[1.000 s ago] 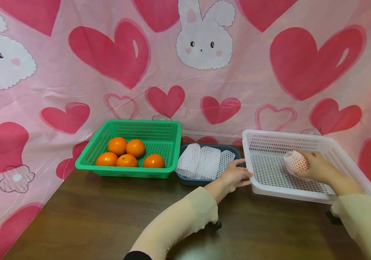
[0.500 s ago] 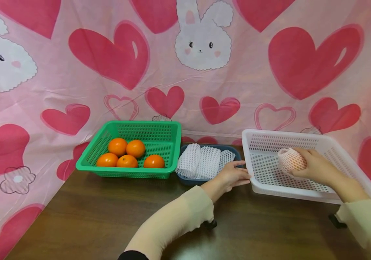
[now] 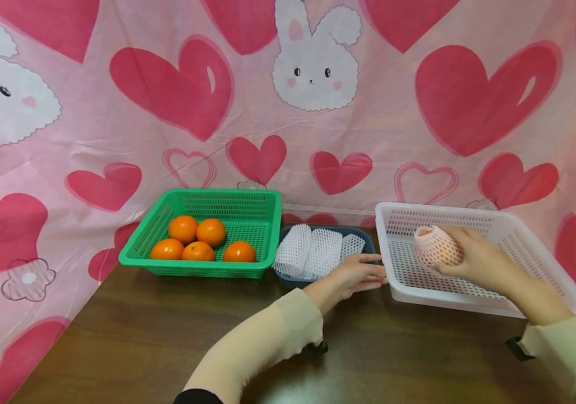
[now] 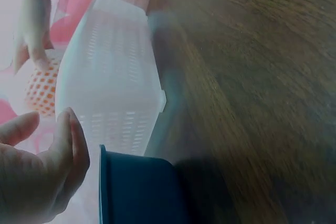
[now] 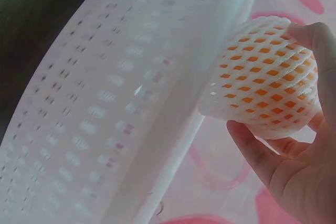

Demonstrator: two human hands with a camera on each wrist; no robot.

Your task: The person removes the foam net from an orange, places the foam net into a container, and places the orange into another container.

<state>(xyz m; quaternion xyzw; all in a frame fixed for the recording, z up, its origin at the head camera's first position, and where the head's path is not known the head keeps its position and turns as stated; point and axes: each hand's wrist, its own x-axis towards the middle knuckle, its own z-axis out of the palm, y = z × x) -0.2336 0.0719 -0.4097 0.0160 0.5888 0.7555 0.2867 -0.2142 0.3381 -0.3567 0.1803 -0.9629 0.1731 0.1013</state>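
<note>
My right hand (image 3: 482, 261) grips an orange in a white foam net sleeve (image 3: 435, 247), over the left part of the white basket (image 3: 449, 296). In the right wrist view, orange skin shows through the mesh, and thumb and fingers curve round the netted orange (image 5: 265, 80). My left hand (image 3: 353, 276) lies at the left rim of the white basket, its fingers loosely extended and the fingertips right at the rim. Below the left hand, in the left wrist view, is the corner of a dark blue tray (image 4: 139, 190).
A green basket (image 3: 202, 269) on the left holds several bare oranges (image 3: 239, 252). Between the baskets, white foam net sleeves (image 3: 325, 252) lie in the blue tray. All stand on a brown wooden table (image 3: 166, 331), before a pink cloth with hearts and rabbits (image 3: 262, 112).
My right hand has moved left within the white basket with the netted orange, which now tilts more upright. The left hand has shifted slightly left, its fingers drawn back a little along the rim.
</note>
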